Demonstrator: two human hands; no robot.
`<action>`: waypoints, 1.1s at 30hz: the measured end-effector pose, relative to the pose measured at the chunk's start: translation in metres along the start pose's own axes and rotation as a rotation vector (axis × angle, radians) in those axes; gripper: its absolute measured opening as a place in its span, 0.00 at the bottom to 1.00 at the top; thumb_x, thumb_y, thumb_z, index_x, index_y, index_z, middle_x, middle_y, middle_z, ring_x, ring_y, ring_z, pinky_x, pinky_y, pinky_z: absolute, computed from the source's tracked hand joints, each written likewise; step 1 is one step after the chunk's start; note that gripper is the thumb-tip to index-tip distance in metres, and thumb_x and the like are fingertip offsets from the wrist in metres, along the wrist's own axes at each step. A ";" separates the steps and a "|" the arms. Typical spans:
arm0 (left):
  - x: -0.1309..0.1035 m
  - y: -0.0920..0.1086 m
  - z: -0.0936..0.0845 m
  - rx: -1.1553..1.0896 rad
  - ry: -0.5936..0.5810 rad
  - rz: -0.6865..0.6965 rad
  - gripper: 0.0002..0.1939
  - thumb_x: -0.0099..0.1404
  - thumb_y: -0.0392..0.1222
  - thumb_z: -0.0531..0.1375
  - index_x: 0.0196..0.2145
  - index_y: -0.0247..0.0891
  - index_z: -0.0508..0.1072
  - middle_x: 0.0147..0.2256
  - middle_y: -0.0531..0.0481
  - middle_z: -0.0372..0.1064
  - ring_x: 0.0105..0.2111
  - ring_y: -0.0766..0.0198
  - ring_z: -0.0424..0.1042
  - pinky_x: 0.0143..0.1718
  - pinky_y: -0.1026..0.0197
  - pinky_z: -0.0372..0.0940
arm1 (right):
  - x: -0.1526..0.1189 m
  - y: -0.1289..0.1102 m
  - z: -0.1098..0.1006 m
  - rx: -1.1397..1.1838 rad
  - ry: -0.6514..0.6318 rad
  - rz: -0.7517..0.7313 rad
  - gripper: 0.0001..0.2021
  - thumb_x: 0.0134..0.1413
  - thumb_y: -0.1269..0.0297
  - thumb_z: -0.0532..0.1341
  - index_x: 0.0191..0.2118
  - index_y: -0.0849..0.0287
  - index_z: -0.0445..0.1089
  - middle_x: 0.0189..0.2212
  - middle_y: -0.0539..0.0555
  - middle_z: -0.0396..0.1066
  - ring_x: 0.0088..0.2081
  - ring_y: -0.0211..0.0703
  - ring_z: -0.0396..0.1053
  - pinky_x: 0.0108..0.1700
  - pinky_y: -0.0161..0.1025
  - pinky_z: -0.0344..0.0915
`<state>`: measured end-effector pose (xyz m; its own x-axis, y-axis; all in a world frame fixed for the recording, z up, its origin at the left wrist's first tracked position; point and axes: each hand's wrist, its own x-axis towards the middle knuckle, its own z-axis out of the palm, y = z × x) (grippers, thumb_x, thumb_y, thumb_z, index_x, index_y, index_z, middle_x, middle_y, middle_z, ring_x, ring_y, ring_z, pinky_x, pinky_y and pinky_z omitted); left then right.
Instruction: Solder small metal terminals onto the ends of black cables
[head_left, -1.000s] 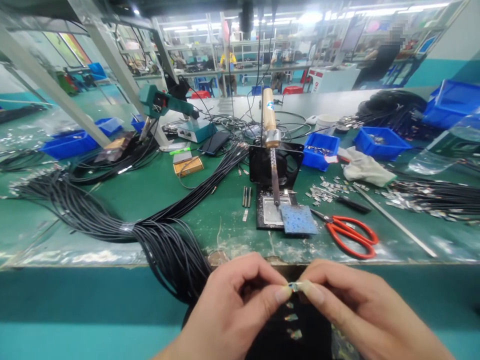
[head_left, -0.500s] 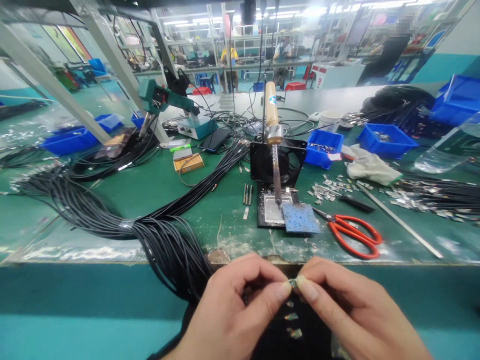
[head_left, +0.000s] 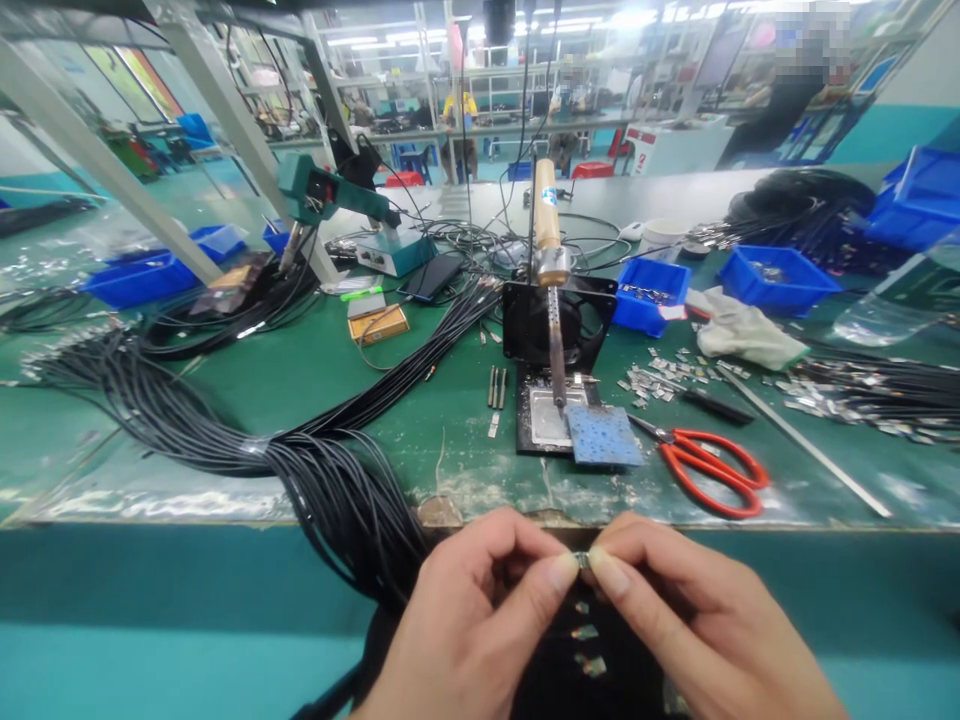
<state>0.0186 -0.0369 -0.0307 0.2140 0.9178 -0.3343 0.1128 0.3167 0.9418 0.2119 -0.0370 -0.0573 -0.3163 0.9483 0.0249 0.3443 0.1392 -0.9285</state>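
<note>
Close to the table's front edge, my left hand [head_left: 487,610] and my right hand [head_left: 675,610] meet fingertip to fingertip. Thumb and forefinger of each are closed on a small silvery connector [head_left: 581,561], mostly covered by the fingertips. Below it, several little connector ends [head_left: 592,665] with coloured wires show against dark cloth. A thick bundle of black cables [head_left: 337,500] hangs over the edge beside my left hand. Past my hands stand a soldering iron [head_left: 556,340] with a wooden handle, tip down, and a blue sponge [head_left: 604,436].
Red-handled scissors [head_left: 712,470] lie right of the sponge. Behind them are loose metal connector pieces [head_left: 652,382], a white glove [head_left: 750,335] and blue bins [head_left: 651,292]. A black fan [head_left: 525,325] stands behind the iron. A metal strip [head_left: 806,440] lies at the right.
Both hands hold nearly the same pose, with the connector still pinched between them and shifted very slightly left and up. The bench scene has shifted slightly in view.
</note>
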 end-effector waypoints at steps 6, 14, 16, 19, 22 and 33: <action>0.000 -0.001 0.000 -0.014 -0.011 -0.024 0.14 0.70 0.52 0.63 0.35 0.38 0.76 0.30 0.53 0.71 0.33 0.63 0.66 0.37 0.62 0.63 | 0.000 -0.004 0.000 0.002 0.009 0.000 0.14 0.71 0.57 0.57 0.33 0.53 0.73 0.28 0.47 0.73 0.30 0.38 0.71 0.34 0.32 0.68; 0.002 -0.005 -0.002 -0.062 -0.020 0.024 0.12 0.70 0.49 0.64 0.35 0.37 0.76 0.31 0.53 0.71 0.33 0.63 0.66 0.37 0.63 0.62 | 0.001 -0.001 0.002 0.035 -0.003 0.023 0.14 0.71 0.56 0.57 0.34 0.53 0.73 0.29 0.47 0.73 0.31 0.37 0.71 0.35 0.31 0.68; 0.002 -0.007 -0.001 -0.084 -0.006 0.035 0.12 0.70 0.49 0.64 0.35 0.38 0.75 0.30 0.54 0.70 0.32 0.64 0.65 0.36 0.63 0.61 | 0.002 -0.001 0.002 0.045 -0.006 0.022 0.14 0.71 0.56 0.57 0.34 0.53 0.73 0.29 0.47 0.73 0.31 0.37 0.71 0.35 0.31 0.68; 0.002 -0.009 0.000 -0.109 0.002 0.040 0.12 0.71 0.49 0.64 0.34 0.39 0.73 0.30 0.55 0.68 0.32 0.65 0.64 0.36 0.64 0.61 | 0.003 0.000 0.004 0.048 0.004 0.020 0.14 0.71 0.56 0.57 0.35 0.53 0.73 0.29 0.48 0.73 0.31 0.38 0.71 0.35 0.32 0.69; 0.002 -0.010 0.000 -0.118 -0.005 0.034 0.13 0.71 0.50 0.63 0.34 0.39 0.72 0.29 0.56 0.67 0.32 0.65 0.64 0.36 0.63 0.60 | 0.003 0.000 0.006 0.050 0.014 0.014 0.14 0.71 0.56 0.57 0.35 0.53 0.73 0.29 0.47 0.73 0.31 0.38 0.71 0.35 0.32 0.68; 0.003 -0.008 0.001 -0.131 -0.020 -0.016 0.14 0.71 0.52 0.63 0.36 0.38 0.73 0.32 0.53 0.70 0.34 0.63 0.65 0.38 0.61 0.62 | 0.003 0.003 0.006 0.061 0.000 0.023 0.14 0.71 0.55 0.56 0.35 0.54 0.72 0.30 0.48 0.73 0.32 0.39 0.71 0.35 0.34 0.68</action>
<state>0.0189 -0.0369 -0.0394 0.2328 0.9078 -0.3488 -0.0110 0.3611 0.9325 0.2063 -0.0354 -0.0626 -0.3088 0.9511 0.0030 0.2966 0.0993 -0.9498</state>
